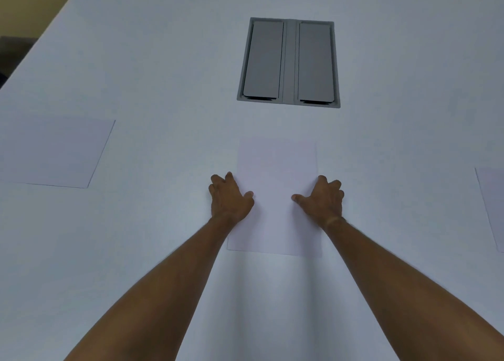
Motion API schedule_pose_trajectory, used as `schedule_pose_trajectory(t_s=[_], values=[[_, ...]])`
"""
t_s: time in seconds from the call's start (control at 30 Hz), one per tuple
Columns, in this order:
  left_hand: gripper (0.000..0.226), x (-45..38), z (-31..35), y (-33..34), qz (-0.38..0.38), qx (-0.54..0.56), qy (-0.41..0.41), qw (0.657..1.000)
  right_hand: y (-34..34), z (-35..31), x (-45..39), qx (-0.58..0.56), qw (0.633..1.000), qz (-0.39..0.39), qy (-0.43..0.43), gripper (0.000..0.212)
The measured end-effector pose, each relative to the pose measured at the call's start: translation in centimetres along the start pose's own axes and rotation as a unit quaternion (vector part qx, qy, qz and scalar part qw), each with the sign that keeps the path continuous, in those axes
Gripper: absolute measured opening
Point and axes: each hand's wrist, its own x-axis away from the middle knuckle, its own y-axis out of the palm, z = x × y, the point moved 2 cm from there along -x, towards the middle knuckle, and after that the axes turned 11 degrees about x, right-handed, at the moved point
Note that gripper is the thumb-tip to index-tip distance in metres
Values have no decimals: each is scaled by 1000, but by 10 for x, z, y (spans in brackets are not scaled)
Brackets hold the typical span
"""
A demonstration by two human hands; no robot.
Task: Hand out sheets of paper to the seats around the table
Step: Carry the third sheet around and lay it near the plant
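Note:
A white sheet of paper (276,170) lies flat on the white table (163,74) straight ahead of me. My left hand (230,198) rests on its left edge, thumb on the paper and fingers curled over the side. My right hand (323,198) sits on the right edge in the same way. Both hands press or grip the sheet's sides; whether it is lifted I cannot tell. A second sheet (54,153) lies flat at the left. A third sheet (493,205) shows partly at the right frame edge.
A grey cable box with two closed flaps (289,63) is set into the table beyond the middle sheet. The table's left edge runs diagonally at the upper left, with a dark floor and tan wall (24,9) past it.

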Motion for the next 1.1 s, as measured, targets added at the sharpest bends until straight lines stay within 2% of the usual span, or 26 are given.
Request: schedule_pose_trajectory(t_s=[0.2,0.4,0.63,0.8,1.1], values=[[49,-8,0,0,10,60,-30,998,-5,-4,-3,-34,999,-25,24,74],[40,-13,-1,-2,46,77,-4,996,-6,-3,-5,-71,996,-34,37,79],[25,-15,-6,-3,69,127,-46,988,-5,-1,-6,-99,994,-30,42,83],[27,-14,-5,-4,78,134,-39,987,-3,-2,-4,-112,993,-21,41,85],[6,-8,-1,-10,102,104,-18,989,0,-3,-3,-113,993,-12,33,85]])
